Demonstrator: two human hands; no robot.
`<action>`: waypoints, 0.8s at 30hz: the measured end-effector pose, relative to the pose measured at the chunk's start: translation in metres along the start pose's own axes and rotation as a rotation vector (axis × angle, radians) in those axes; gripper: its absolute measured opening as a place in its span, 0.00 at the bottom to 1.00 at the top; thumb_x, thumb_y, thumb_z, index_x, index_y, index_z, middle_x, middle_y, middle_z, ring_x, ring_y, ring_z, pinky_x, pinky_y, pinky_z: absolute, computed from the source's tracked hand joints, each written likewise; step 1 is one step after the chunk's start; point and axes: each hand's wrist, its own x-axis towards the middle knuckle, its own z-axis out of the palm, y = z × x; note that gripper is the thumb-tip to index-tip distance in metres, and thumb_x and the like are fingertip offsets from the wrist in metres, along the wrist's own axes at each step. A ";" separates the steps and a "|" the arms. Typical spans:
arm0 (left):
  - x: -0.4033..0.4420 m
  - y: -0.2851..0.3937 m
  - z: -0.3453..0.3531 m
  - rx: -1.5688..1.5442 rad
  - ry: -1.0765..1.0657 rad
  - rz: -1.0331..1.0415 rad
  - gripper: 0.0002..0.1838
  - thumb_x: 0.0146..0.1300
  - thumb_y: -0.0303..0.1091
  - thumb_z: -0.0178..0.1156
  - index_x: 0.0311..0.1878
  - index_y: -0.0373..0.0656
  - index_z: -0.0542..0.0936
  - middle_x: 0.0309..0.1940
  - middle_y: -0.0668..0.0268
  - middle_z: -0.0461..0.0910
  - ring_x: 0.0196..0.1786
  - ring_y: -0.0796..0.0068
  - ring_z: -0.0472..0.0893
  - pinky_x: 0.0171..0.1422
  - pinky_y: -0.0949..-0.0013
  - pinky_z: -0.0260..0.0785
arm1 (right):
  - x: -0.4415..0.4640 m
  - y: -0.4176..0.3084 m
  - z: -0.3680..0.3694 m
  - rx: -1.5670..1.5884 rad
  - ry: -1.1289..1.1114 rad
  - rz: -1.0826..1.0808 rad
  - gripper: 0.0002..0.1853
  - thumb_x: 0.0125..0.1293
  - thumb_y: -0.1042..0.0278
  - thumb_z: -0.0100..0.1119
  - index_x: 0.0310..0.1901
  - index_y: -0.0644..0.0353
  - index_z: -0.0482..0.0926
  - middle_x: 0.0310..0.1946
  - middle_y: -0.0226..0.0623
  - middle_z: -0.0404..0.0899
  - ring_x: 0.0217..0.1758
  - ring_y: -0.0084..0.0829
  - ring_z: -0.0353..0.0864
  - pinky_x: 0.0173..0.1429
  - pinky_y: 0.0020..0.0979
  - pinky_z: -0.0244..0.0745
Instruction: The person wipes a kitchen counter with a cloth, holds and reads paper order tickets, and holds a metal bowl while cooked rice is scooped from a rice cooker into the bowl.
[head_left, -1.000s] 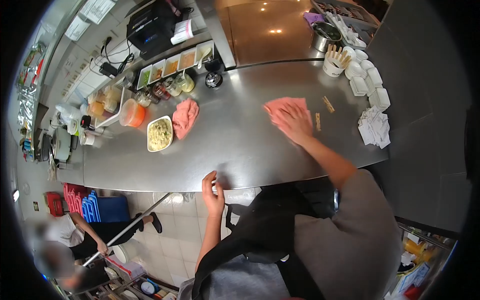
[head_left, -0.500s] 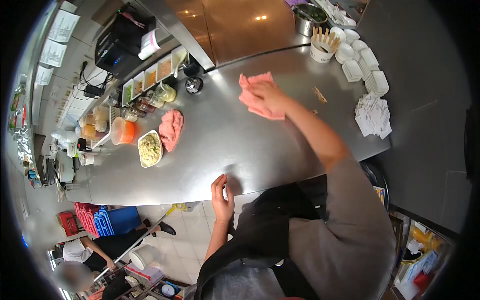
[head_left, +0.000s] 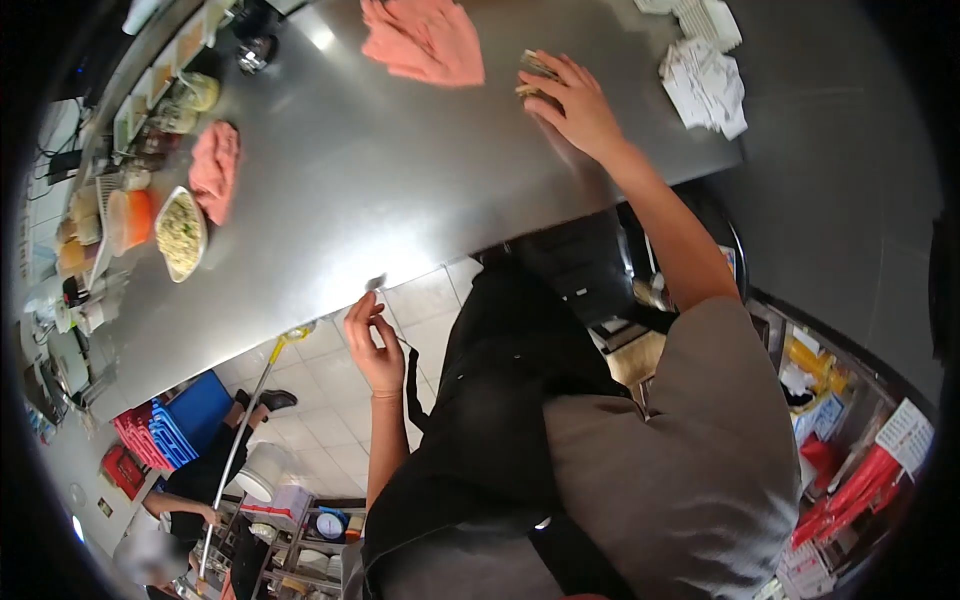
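Currently | right fingers [head_left: 577,80] bent over wooden clips [head_left: 538,65], grip unclear | left fingers [head_left: 357,318] half-curled, empty | printed sheet [head_left: 905,435] illegible

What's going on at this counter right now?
The person's right hand is at the small wooden pieces on the steel counter; whether it grips them is unclear. The left hand, loosely curled, seems empty near the counter's edge. One pink cloth lies untouched; another lies beside the dish of food. Nearby, a co-worker's hand holds a long pole.
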 end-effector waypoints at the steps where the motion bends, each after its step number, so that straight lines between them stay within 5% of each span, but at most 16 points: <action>1: -0.012 -0.003 0.000 -0.010 -0.007 -0.010 0.19 0.60 0.14 0.48 0.54 0.37 0.74 0.48 0.56 0.74 0.40 0.67 0.80 0.43 0.69 0.72 | -0.008 0.000 0.007 0.127 0.061 -0.009 0.16 0.64 0.52 0.55 0.51 0.44 0.80 0.58 0.31 0.71 0.63 0.42 0.67 0.65 0.43 0.60; 8: -0.126 -0.036 -0.009 -0.033 -0.117 -0.119 0.22 0.57 0.12 0.47 0.54 0.38 0.74 0.49 0.55 0.74 0.38 0.67 0.81 0.42 0.69 0.73 | -0.073 -0.002 -0.006 0.161 0.200 -0.004 0.13 0.62 0.57 0.57 0.48 0.46 0.81 0.46 0.31 0.76 0.51 0.38 0.73 0.55 0.42 0.65; 10: -0.159 -0.049 -0.008 -0.052 -0.140 -0.131 0.22 0.56 0.12 0.46 0.54 0.38 0.74 0.49 0.56 0.73 0.38 0.67 0.80 0.41 0.69 0.73 | -0.084 -0.015 -0.019 0.200 0.200 0.047 0.14 0.57 0.68 0.63 0.46 0.60 0.80 0.42 0.43 0.73 0.48 0.42 0.74 0.51 0.39 0.69; 12: -0.188 -0.057 -0.005 -0.023 -0.252 -0.256 0.23 0.56 0.13 0.46 0.55 0.38 0.73 0.49 0.56 0.73 0.37 0.69 0.80 0.40 0.70 0.72 | -0.087 -0.007 -0.014 0.184 0.251 0.052 0.13 0.57 0.69 0.62 0.45 0.59 0.80 0.40 0.44 0.73 0.47 0.44 0.73 0.52 0.39 0.69; 21: -0.211 -0.061 0.027 -0.157 -0.432 -0.229 0.24 0.55 0.12 0.47 0.57 0.37 0.71 0.51 0.56 0.72 0.37 0.70 0.79 0.39 0.74 0.72 | -0.059 -0.025 -0.015 0.059 0.390 0.045 0.14 0.58 0.67 0.61 0.45 0.60 0.80 0.47 0.44 0.75 0.52 0.44 0.72 0.57 0.43 0.66; 24: -0.196 -0.050 0.026 -0.122 -0.365 -0.219 0.24 0.55 0.13 0.48 0.57 0.37 0.71 0.48 0.53 0.73 0.36 0.67 0.79 0.40 0.68 0.72 | -0.079 -0.003 0.002 -0.137 0.393 0.055 0.13 0.62 0.60 0.57 0.47 0.48 0.80 0.47 0.33 0.76 0.52 0.38 0.73 0.56 0.43 0.63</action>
